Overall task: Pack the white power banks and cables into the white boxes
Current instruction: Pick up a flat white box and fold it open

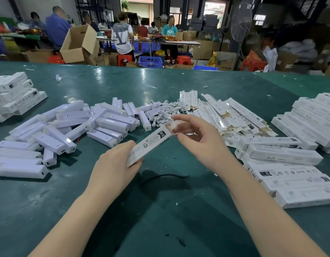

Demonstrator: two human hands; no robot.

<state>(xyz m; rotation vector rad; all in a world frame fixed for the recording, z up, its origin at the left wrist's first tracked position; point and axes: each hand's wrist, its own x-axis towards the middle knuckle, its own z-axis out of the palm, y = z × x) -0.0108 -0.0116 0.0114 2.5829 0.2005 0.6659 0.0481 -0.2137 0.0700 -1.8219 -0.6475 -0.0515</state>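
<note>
Left hand (112, 164) gripping the white box (148, 144) low, right hand (195, 134) pinching its open flap (172, 127) above, risking tearing or creasing if pulled hard.

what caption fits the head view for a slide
Left hand grips a white box while right hand works its open end, above a green table.

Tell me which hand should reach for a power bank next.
The left hand: the power banks are piled on its side of the table. But it grips the box, while the right hand only fingers the box's open end, so they would likely swap roles.
</note>
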